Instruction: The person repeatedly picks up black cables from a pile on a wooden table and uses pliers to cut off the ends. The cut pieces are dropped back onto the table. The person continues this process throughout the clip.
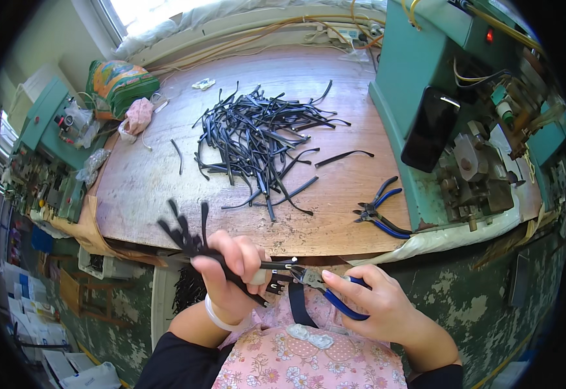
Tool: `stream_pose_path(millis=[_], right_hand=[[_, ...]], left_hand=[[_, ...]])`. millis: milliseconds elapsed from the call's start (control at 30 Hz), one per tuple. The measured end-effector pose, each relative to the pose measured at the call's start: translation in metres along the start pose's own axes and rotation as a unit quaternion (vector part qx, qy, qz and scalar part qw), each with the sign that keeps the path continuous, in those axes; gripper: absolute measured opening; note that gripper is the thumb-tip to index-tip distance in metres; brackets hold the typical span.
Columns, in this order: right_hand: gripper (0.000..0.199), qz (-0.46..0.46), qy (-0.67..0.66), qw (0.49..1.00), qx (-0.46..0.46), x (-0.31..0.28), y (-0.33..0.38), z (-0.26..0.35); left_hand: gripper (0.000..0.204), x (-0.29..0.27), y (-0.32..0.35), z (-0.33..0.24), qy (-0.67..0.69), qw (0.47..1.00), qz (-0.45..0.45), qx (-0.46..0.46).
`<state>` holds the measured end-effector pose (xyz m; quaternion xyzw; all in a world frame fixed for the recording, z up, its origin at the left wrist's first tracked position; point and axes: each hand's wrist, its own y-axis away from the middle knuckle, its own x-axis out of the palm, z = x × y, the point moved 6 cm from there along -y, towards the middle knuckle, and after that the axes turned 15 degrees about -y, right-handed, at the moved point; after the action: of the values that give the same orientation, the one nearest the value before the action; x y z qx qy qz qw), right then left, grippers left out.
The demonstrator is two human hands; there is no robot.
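Broadly, workbench (146, 214): I see its scuffed brown wood top spanning the middle of the scene.
Green machine (416, 65): it stands at the bench's right, a red light glowing near its top.
Heap of black eyeglass temples (250, 129): loosely tangled on the bench, toward its far middle.
Left hand (233, 256): from my remote seat I see it closed around a bundle of black temples (189, 236) at the bench's near edge; their curved tips fan out to the far left, their metal hinge ends to the right.
Right hand (383, 305): wrapped around the blue handles of diagonal cutting pliers (311, 278), to the right of the left hand.
Cutting jaws: pointed left at the bundle's hinge ends; I cannot tell whether they pinch one.
Smartphone (431, 129): dark-screened, propped against the machine.
Resting pliers (372, 212): also blue-handled, lying on the bench's near right.
Single temple (342, 156): apart, just right of the heap.
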<state>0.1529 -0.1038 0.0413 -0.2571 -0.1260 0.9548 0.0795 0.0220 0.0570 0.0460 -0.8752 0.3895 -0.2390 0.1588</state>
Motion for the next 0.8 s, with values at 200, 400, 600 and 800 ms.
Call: stream_pose_path(millis=[200,400,600,800], right_hand=[[0.067,-0.042,0.037,0.998,-0.019,-0.011,-0.002,0.012],[0.068,-0.031,0.065,0.997,-0.03,-0.005,-0.006,0.015],[0.063,-0.018,0.051,0.998,-0.023,0.004,0.004,0.007],[0.065,-0.003,0.046,0.999,-0.008,0.002,0.007,0.006]], left_hand=[[0.051,-0.006,-0.003,0.014,0.098,0.991,-0.026,-0.087],[0.051,-0.001,-0.002,0.012,0.083,0.995,-0.002,-0.058],[0.04,-0.007,-0.013,0.031,0.102,0.979,0.006,-0.174],[0.015,-0.045,-0.058,0.069,-0.359,0.88,0.141,-0.277]])
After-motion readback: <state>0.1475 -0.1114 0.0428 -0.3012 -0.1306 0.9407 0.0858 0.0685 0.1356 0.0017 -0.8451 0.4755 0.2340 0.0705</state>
